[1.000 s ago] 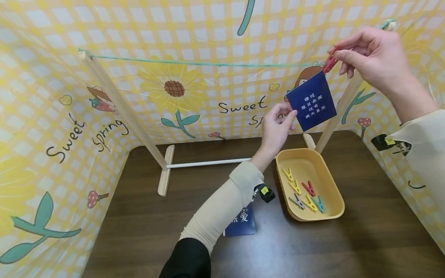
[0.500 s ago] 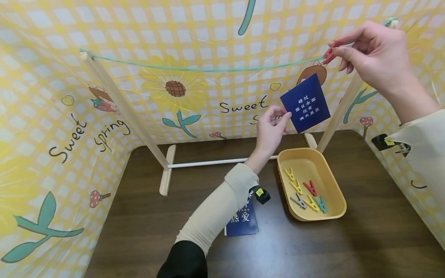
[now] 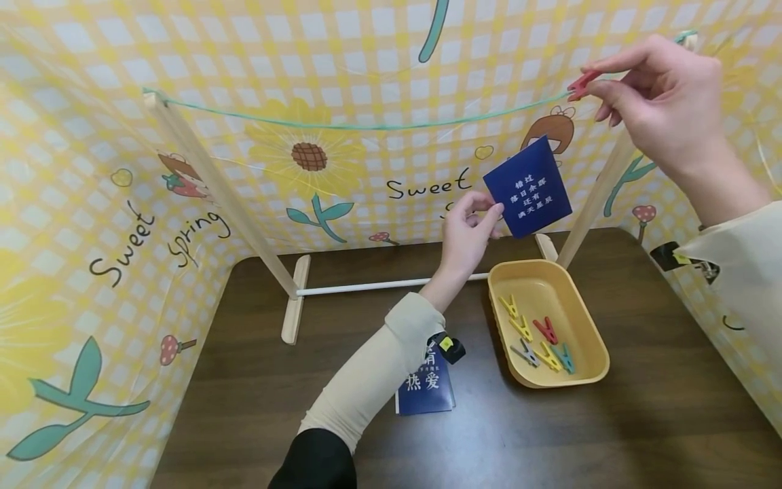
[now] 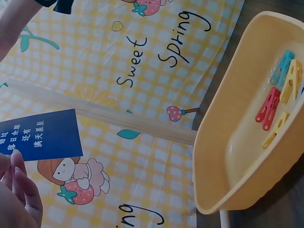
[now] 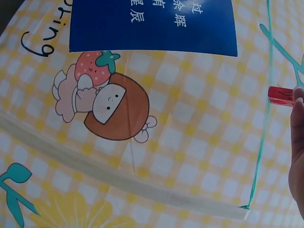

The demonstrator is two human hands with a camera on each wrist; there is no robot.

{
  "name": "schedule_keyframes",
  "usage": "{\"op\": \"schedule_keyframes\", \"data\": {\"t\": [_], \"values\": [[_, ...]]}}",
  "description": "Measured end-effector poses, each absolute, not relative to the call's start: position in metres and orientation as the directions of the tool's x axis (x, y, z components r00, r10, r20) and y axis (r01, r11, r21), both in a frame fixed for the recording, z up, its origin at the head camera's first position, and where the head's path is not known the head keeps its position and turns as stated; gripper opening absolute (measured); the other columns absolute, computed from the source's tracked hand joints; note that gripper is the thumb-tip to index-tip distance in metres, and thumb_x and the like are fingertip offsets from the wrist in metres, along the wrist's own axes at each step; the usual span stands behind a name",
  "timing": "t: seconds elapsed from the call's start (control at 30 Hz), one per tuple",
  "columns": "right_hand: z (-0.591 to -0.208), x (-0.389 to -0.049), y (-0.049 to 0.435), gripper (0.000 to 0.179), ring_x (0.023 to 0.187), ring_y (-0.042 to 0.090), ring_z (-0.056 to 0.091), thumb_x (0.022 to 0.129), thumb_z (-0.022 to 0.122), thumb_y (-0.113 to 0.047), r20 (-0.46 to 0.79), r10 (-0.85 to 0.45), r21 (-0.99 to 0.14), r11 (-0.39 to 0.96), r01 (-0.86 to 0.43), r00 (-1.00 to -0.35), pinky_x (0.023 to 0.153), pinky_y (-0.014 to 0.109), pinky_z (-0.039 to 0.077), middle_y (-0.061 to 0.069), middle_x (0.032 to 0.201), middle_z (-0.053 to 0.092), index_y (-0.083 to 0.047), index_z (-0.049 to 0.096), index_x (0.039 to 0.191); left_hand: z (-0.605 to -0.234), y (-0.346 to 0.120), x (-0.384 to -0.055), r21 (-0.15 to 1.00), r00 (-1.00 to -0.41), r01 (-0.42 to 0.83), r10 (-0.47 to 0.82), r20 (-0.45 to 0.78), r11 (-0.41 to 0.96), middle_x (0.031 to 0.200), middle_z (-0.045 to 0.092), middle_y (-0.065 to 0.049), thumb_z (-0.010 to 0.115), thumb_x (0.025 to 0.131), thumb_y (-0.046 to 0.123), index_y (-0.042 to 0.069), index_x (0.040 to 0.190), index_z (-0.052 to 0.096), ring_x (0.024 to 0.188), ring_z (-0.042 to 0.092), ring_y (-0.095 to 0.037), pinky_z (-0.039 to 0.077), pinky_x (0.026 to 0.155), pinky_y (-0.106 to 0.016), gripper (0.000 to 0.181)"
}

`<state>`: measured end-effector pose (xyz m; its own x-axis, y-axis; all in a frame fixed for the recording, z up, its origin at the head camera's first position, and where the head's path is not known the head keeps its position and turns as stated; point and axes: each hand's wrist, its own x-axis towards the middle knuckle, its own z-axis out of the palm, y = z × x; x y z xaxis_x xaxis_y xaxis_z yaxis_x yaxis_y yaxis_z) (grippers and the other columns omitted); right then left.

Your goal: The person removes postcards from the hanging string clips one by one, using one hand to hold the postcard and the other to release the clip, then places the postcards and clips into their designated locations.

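My left hand (image 3: 467,231) pinches a dark blue card (image 3: 529,188) with white characters by its lower left edge, thumb in front. The card tilts below the green string (image 3: 379,127), apart from it. Up at the right end of the string, my right hand (image 3: 668,102) pinches a red clothespin (image 3: 582,85) between thumb and fingers. In the right wrist view the tip of the red clothespin (image 5: 280,95) sits right at the string, and the blue card (image 5: 152,26) hangs away from it.
Two wooden posts (image 3: 214,183) carry the string, joined low by a white rod (image 3: 366,286). A yellow bin (image 3: 586,367) holds several clothespins in yellow, red, teal and grey. More blue cards (image 3: 426,390) lie on the brown table (image 3: 244,407), partly under the left forearm.
The card has come away from the red clothespin and moved down and left with my left hand. The right hand has risen slightly with the clothespin, and the string now sags.
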<state>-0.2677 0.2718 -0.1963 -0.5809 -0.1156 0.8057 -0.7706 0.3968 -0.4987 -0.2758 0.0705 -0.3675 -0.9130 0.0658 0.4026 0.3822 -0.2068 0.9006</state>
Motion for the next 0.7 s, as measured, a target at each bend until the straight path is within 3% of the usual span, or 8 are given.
{"op": "schedule_keyframes", "data": {"t": [0.17, 0.3, 0.5, 0.7], "values": [[-0.199, -0.266, 0.269, 0.015, 0.058, 0.003, 0.065, 0.091, 0.070, 0.014, 0.835, -0.163, -0.415, 0.440, -0.796, -0.525, 0.058, 0.012, 0.053, -0.005, 0.099, 0.079, 0.018, 0.069, 0.105, -0.369, 0.062, -0.272, 0.906, -0.912, 0.382, 0.084, 0.402, -0.184, 0.096, 0.068, -0.019, 0.068, 0.098, -0.001, -0.009, 0.105, 0.064, 0.056, 0.060, -0.024, 0.051, 0.052, -0.024, 0.012], [-0.203, -0.264, 0.268, 0.015, 0.060, -0.001, 0.064, 0.092, 0.071, 0.013, 0.832, -0.185, -0.383, 0.490, -0.783, -0.523, 0.059, 0.011, 0.052, -0.011, 0.099, 0.078, 0.016, 0.070, 0.106, -0.371, 0.054, -0.271, 0.908, -0.912, 0.380, 0.092, 0.399, -0.175, 0.096, 0.068, -0.019, 0.068, 0.099, 0.001, -0.009, 0.106, 0.064, 0.055, 0.058, -0.008, 0.049, 0.051, -0.025, 0.013], [-0.218, -0.257, 0.270, 0.017, 0.061, -0.002, 0.063, 0.091, 0.070, 0.015, 0.781, -0.185, -0.429, 0.536, -0.727, -0.597, 0.058, 0.009, 0.050, -0.018, 0.097, 0.076, 0.013, 0.071, 0.108, -0.374, 0.042, -0.266, 0.912, -0.916, 0.367, 0.099, 0.388, -0.182, 0.093, 0.068, -0.018, 0.068, 0.098, 0.001, -0.009, 0.106, 0.063, 0.054, 0.057, -0.008, 0.048, 0.051, -0.021, 0.013], [-0.243, -0.252, 0.274, 0.023, 0.063, -0.003, 0.062, 0.089, 0.073, 0.015, 0.745, -0.258, -0.396, 0.571, -0.719, -0.615, 0.055, 0.009, 0.047, -0.018, 0.104, 0.075, 0.007, 0.073, 0.111, -0.384, 0.023, -0.260, 0.929, -0.930, 0.346, 0.084, 0.359, -0.134, 0.091, 0.069, -0.017, 0.070, 0.098, 0.003, -0.007, 0.106, 0.065, 0.054, 0.058, -0.011, 0.046, 0.048, -0.021, 0.014]]}}
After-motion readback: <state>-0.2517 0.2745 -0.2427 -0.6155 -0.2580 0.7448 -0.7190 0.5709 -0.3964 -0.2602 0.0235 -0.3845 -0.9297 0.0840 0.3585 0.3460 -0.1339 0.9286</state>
